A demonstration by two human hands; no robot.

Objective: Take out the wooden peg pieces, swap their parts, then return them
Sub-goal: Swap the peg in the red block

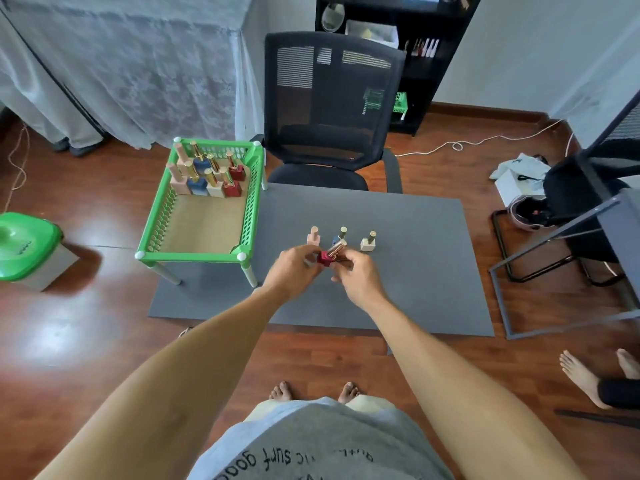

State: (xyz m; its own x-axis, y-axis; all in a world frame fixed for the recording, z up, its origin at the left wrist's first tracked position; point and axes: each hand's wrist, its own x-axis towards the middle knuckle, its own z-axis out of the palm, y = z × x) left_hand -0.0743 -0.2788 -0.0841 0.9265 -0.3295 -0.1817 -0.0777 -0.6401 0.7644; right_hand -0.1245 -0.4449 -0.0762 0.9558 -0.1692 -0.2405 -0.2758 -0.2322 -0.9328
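Hands meet over the grey mat [398, 271]: the left hand [294, 268] grips the red block [323, 258], the right hand [353, 271] pinches its gold peg [335, 249]. Swapping looks underway; next, draw the peg straight out. Just beyond stand pink [313, 237], blue [341, 235] and white [369, 241] pieces; farther left, the green basket [249, 216] holds more.

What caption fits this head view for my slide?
Both hands, left hand and right hand, hold a red peg piece above the grey mat.

Bare forearms, bare feet [313, 392], grey printed T-shirt [311, 445], pale shorts [367, 402]
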